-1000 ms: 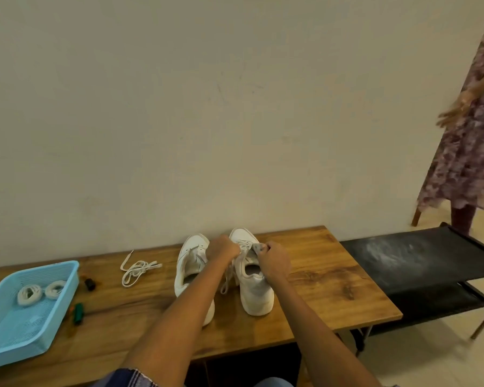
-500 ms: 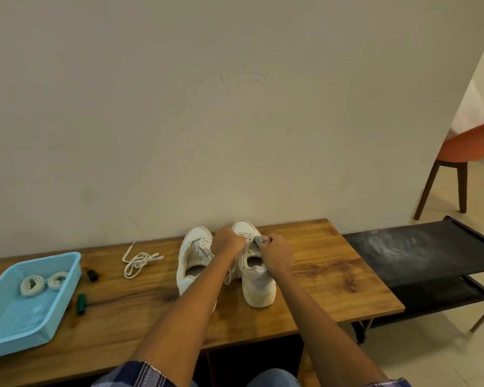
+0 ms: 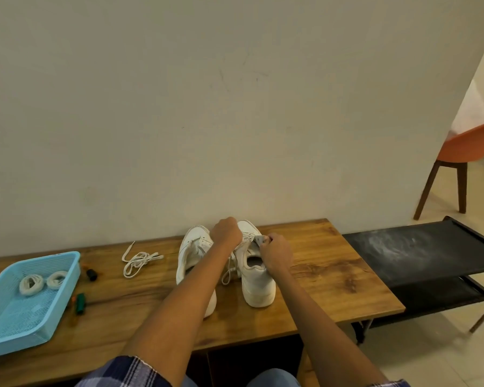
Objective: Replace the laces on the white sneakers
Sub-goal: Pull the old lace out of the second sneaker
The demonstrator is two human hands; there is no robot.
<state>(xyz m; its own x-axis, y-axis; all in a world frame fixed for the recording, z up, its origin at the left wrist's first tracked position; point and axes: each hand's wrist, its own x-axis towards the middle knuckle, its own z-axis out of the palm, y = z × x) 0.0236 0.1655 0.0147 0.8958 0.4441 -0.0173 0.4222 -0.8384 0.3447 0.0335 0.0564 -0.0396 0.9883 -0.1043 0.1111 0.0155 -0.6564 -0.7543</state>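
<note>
Both forearms reach forward from plaid sleeves over the wooden counter (image 3: 319,280). The right hand (image 3: 277,254), fingers curled, pinches the tongue of the right sneaker (image 3: 256,277). The left hand (image 3: 226,233) is clenched over that shoe's laces, though what its fingers grasp cannot be told. The left sneaker (image 3: 193,252) stands just beside, toes to the wall. Left of the pair lies a loose white lace (image 3: 140,261); further left, a blue basket (image 3: 0,336) holds two coiled laces (image 3: 42,282). No writing legible.
</note>
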